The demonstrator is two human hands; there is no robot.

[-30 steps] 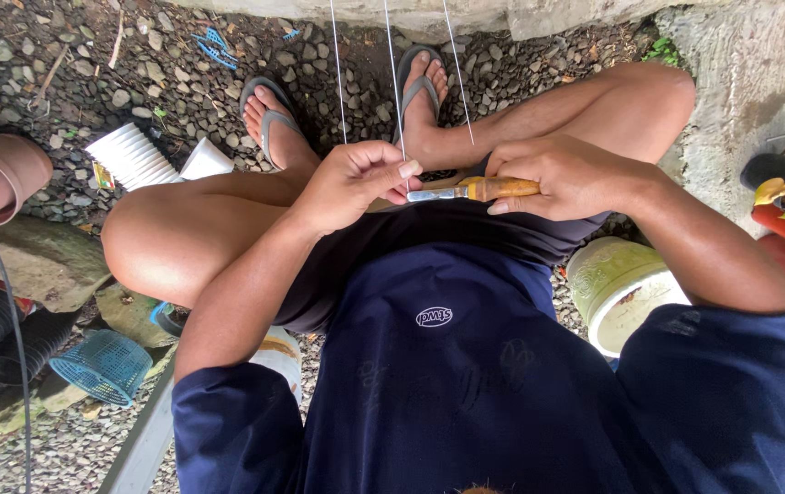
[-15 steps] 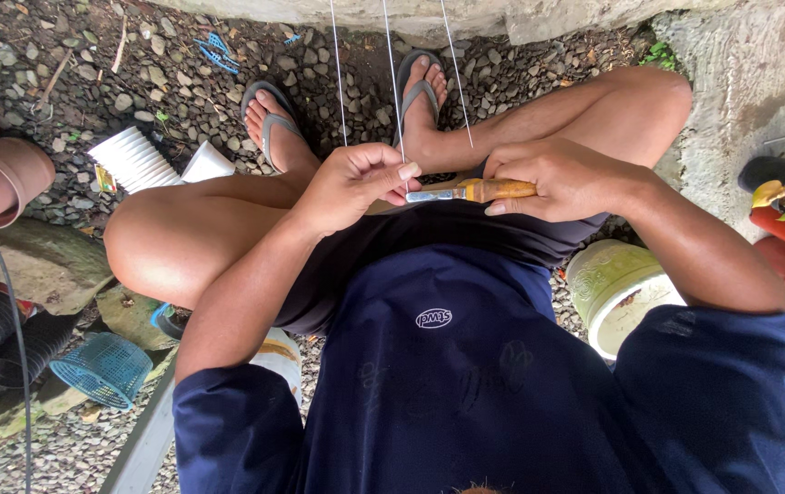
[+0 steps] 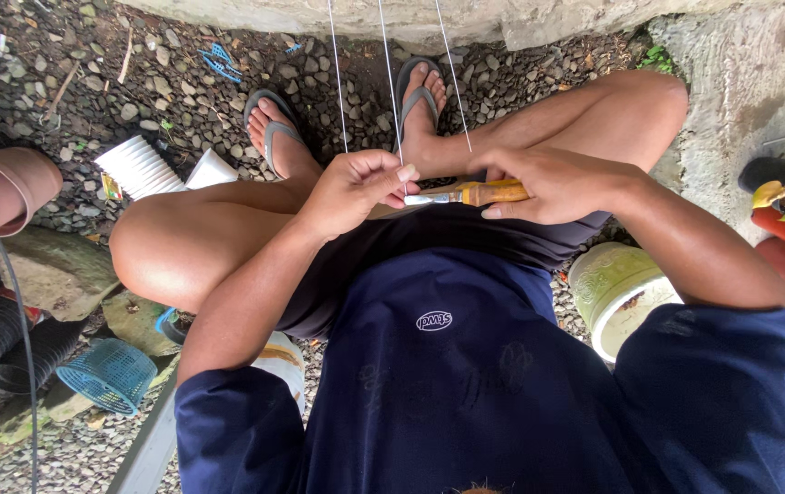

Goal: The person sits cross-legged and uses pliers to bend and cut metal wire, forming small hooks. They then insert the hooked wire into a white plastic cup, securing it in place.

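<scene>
Knife (image 3: 466,194), small w/ yellow-brown wood handle, lies across the lap; right hand (image 3: 557,183) is clamped on the handle, left hand (image 3: 351,189) pinches together at the blade tip by thin strings (image 3: 391,91). Prob. light, stiff, sharp—grip by handle. Blade mostly hidden by fingers; can't tell what's pinched.

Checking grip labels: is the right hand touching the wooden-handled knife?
Touching. Head view shows the right hand closed round the knife's wooden handle, no gap.
</scene>
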